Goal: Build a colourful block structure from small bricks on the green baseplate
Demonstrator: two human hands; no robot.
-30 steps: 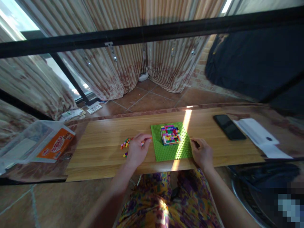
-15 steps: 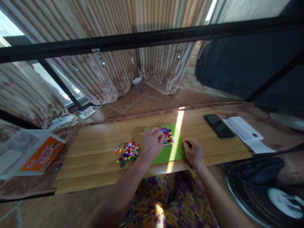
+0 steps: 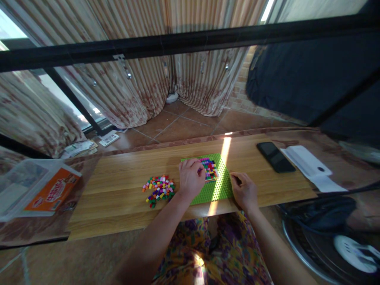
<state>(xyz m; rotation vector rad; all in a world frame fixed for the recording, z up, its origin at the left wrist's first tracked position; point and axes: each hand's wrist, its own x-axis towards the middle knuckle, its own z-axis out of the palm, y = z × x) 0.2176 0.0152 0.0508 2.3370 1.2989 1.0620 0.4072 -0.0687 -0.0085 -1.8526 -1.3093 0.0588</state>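
A green studded baseplate (image 3: 208, 194) lies on the wooden board, with a block of colourful small bricks (image 3: 211, 169) built up on its upper part. My left hand (image 3: 191, 177) is over the left side of these bricks, its fingers pinched; whatever is between the fingertips is hidden from me. Curled at the right edge of the baseplate is my right hand (image 3: 243, 191), thumb and forefinger closed together. I cannot make out whether it grips the plate's edge or something small. A loose pile of multicoloured bricks (image 3: 160, 189) is spread left of my left wrist.
On the wooden board (image 3: 118, 190), a black phone (image 3: 276, 157) lies to the right, beside a white curved object (image 3: 310, 164). A clear plastic box (image 3: 18, 198) with an orange label stands at far left. A dark bar (image 3: 184, 43) crosses beyond the board, before striped curtains (image 3: 142, 87).
The camera view has shifted very slightly. Both hands hold nearly the same places, the left still pinched over the bricks and the right still at the plate's edge.
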